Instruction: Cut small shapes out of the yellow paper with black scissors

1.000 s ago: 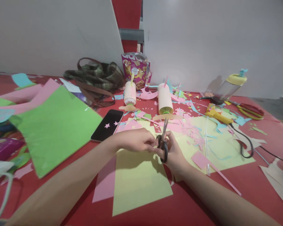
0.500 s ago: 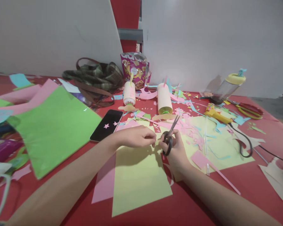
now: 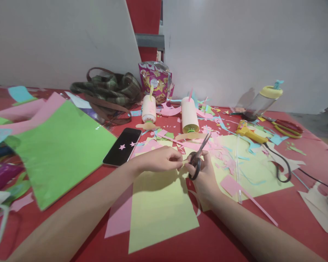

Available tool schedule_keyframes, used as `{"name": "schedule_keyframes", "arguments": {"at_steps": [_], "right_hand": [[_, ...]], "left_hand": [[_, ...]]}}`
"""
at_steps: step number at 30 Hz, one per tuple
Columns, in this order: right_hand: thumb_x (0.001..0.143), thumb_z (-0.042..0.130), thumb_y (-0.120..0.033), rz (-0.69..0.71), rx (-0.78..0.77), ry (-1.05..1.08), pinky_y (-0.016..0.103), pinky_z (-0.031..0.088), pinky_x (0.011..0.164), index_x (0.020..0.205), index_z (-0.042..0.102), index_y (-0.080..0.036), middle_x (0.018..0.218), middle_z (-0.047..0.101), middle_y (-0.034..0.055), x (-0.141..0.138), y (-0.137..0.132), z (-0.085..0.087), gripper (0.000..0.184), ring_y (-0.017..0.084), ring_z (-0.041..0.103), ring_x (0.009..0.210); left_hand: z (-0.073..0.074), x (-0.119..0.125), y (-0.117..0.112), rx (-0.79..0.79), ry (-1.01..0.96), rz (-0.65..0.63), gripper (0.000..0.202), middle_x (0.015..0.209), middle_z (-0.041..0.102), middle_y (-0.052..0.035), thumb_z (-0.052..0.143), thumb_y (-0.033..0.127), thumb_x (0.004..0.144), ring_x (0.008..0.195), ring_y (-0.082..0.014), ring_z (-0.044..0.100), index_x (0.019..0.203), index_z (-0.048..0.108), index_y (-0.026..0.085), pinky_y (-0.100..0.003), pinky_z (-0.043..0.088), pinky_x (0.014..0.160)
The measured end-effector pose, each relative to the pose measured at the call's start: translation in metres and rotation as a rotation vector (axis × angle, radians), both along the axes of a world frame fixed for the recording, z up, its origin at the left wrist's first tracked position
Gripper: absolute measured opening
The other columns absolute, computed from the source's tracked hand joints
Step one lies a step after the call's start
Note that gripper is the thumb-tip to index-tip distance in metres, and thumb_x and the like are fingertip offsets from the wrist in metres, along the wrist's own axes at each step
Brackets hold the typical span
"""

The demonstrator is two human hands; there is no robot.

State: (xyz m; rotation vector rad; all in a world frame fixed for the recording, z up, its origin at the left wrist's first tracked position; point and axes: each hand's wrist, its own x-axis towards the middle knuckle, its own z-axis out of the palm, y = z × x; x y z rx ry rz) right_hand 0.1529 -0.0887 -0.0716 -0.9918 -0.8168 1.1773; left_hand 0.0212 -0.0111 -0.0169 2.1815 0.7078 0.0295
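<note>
My right hand point(image 3: 205, 174) is closed around black-handled scissors point(image 3: 196, 160), their blades pointing up and away, slightly apart. Close beside it on the left, my left hand point(image 3: 165, 159) has its fingers pinched on a small pale yellow paper piece point(image 3: 184, 162), which also reaches the fingertips of my right hand. Beneath both hands lies a yellow paper sheet point(image 3: 164, 214), partly over a pink sheet point(image 3: 118, 218). Left of my left hand, a phone point(image 3: 122, 149) carries two pink paper stars.
Two paper-wrapped rolls point(image 3: 189, 113) stand ahead amid paper scraps. At right are a yellow glue gun point(image 3: 251, 135) with a black cord, red-and-yellow handled scissors point(image 3: 288, 128) and a clear bottle point(image 3: 264, 102). Green paper point(image 3: 62, 153) covers the left side; a plaid bag point(image 3: 109, 87) sits behind.
My two hands stay close together, the scissors still in the right. The pale yellow paper piece shows more clearly between the fingertips. The whole view has shifted slightly.
</note>
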Motion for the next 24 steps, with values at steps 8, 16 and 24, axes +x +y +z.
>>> {"name": "schedule_keyframes", "arguments": {"at_steps": [8, 16, 24], "right_hand": [[0.07, 0.058, -0.027, 0.149, 0.047, 0.037, 0.026, 0.038, 0.059, 0.082, 0.037, -0.026, 0.079, 0.05, -0.0017, -0.003, -0.002, 0.0, 0.024, 0.014, 0.048, 0.072], [0.059, 0.061, -0.05, 0.359, 0.112, 0.005, 0.03, 0.037, 0.066, 0.087, 0.037, -0.027, 0.09, 0.044, 0.0023, -0.003, -0.005, 0.0, 0.044, 0.017, 0.044, 0.079], [0.059, 0.058, -0.054, 0.414, 0.126, -0.021, 0.031, 0.037, 0.066, 0.089, 0.037, -0.028, 0.093, 0.039, 0.0039, -0.003, -0.008, -0.001, 0.045, 0.02, 0.041, 0.083]], "left_hand": [[0.01, -0.001, -0.001, -0.019, -0.243, 0.264, 0.025, 0.054, 0.038, 0.004, 0.039, 0.029, 0.076, 0.05, -0.0068, 0.035, 0.06, 0.05, 0.014, -0.019, 0.027, 0.047], [0.012, 0.002, -0.004, -0.025, -0.38, 0.426, 0.021, 0.051, 0.038, 0.004, 0.039, 0.023, 0.077, 0.049, -0.0068, 0.036, 0.061, 0.05, 0.013, -0.019, 0.029, 0.047], [0.017, 0.002, -0.011, -0.006, -0.319, 0.364, 0.021, 0.058, 0.045, 0.0031, 0.036, 0.021, 0.076, 0.056, -0.0082, 0.043, 0.061, 0.049, 0.014, -0.02, 0.035, 0.055]]}}
